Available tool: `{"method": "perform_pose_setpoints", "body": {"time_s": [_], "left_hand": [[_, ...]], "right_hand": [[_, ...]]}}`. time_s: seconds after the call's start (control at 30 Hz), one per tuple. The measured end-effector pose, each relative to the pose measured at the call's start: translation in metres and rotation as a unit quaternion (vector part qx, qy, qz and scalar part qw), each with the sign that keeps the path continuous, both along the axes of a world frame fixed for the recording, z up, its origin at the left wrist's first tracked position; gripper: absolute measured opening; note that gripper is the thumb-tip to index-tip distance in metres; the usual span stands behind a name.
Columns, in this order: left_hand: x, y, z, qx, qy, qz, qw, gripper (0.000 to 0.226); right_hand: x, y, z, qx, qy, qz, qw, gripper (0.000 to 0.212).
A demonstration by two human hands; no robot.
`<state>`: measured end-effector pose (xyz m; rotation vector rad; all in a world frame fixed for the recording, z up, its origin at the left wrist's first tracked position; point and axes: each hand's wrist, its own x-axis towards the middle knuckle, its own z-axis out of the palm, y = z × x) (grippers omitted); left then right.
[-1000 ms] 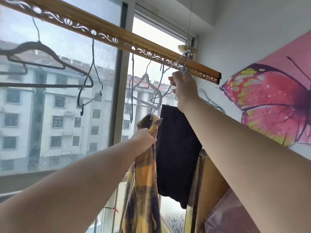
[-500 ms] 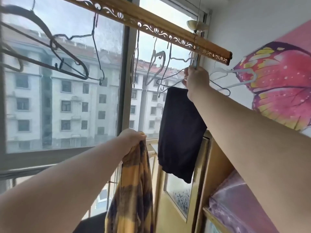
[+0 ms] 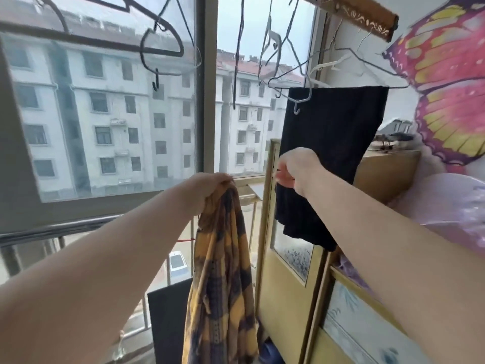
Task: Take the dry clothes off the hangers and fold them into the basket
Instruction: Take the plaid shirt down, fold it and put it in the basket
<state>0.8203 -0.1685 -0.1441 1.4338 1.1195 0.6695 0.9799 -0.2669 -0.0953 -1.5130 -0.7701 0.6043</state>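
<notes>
Left hand point(image 3: 210, 189): fingers point(image 3: 223, 182) clenched round the bunched top of a yellow-and-navy checked cotton shirt point(image 3: 223, 285). The shirt is off any hanger and hangs straight down from the fist in loose folds.

Right hand point(image 3: 299, 166): fingers point(image 3: 283, 178) curled and blurred at the left edge of a black rectangular cloth garment point(image 3: 336, 143). Whether they pinch the cloth or only brush it cannot be told.

Above the right fingers, the black garment is draped over the bar of a thin grey wire hanger point(image 3: 397, 87). Its lower hem falls below the right wrist.

Higher up, the hanger's hook reaches a carved gilt-patterned wooden drying rail point(image 3: 367, 15). Left of that, above both hands, hang a bare white plastic hanger point(image 3: 274, 39) and dark bare hangers point(image 3: 162, 53).

Below and behind the right fingers stands a yellow wooden cabinet with a glass-panelled door point(image 3: 286, 298). Right of the right arm, a pink-and-yellow butterfly picture point(image 3: 446, 74) covers the wall. Beyond the left fingers is a grey-framed window point(image 3: 206, 101) facing white apartment blocks.
</notes>
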Motion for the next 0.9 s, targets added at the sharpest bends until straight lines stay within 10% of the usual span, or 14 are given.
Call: {"method": "perform_pose_setpoints", "body": {"time_s": [0.2, 0.6, 0.9], "left_hand": [[-0.034, 0.008, -0.034, -0.040, 0.013, -0.073, 0.996, 0.042], [-0.084, 0.010, -0.107, -0.045, -0.139, 0.037, 0.989, 0.021], [-0.117, -0.020, -0.140, -0.060, -0.168, -0.110, 0.978, 0.031]], "right_hand": [[-0.052, -0.006, -0.094, -0.214, -0.171, 0.277, 0.921, 0.024], [-0.073, -0.012, -0.162, -0.064, -0.134, 0.035, 0.988, 0.011], [-0.134, -0.018, -0.216, -0.159, -0.076, 0.248, 0.953, 0.030]]}}
